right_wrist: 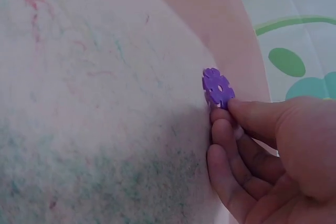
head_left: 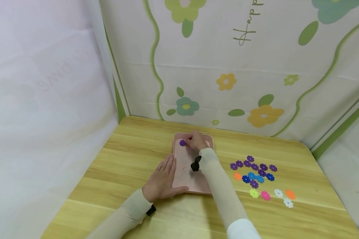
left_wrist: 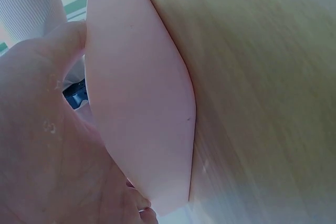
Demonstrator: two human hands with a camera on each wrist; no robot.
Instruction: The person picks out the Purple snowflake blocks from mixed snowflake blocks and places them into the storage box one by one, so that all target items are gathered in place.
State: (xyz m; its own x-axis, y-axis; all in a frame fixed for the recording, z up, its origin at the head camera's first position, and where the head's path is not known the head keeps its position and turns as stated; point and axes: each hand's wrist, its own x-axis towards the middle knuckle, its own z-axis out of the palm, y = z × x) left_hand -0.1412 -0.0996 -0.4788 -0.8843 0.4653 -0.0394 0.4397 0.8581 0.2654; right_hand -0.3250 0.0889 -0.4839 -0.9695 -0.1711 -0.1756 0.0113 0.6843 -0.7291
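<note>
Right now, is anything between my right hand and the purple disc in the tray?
Nothing visible: your right hand pinches the purple disc directly, at the far end of the tray.

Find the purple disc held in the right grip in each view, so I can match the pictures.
Head: the purple disc is just below centre, in the far-left part of the pink tray, held by the right grip.
Left wrist: not in this picture.
Right wrist: the purple disc is right of centre, near mid-height.
Shared landmark: the pink tray, with its outer side in the left wrist view and its inside in the right wrist view.
</note>
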